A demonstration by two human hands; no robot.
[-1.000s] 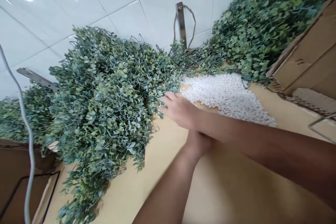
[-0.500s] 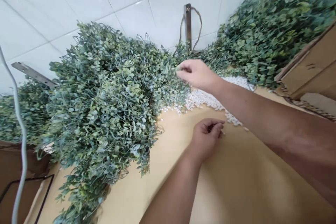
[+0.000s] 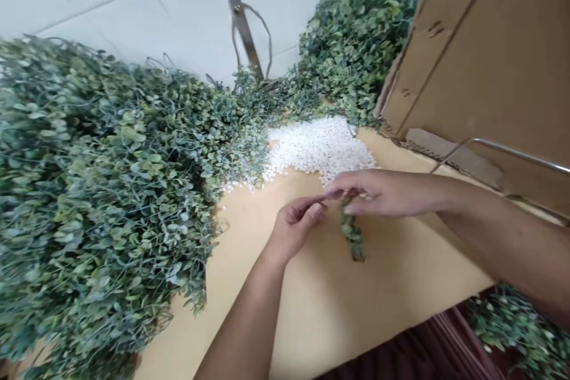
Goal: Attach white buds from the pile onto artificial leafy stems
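My right hand (image 3: 369, 191) is closed round a small green leafy sprig (image 3: 352, 231), which hangs down below the fingers over the tan work surface. Just to its left, my left hand (image 3: 296, 222) is pinched, thumb against fingers, its fingertips meeting those of the right hand. Whatever the left fingers grip is too small or hidden to make out. Beyond both hands lies a spread of small white pieces (image 3: 318, 145). A big heap of artificial leafy sprigs (image 3: 124, 190) covers the surface to the left of my left hand.
A cardboard box (image 3: 499, 71) with a metal rod (image 3: 521, 151) stands on the right. More greenery (image 3: 351, 41) is piled at the back, and some (image 3: 525, 320) lies low on the right. An upright metal bar (image 3: 247, 38) with a cord loop stands before the white tiled wall (image 3: 187, 18).
My right hand has come back from the greenery heap to my left hand, a leafy sprig now showing in it. The view has turned right, bringing more of the box into sight.
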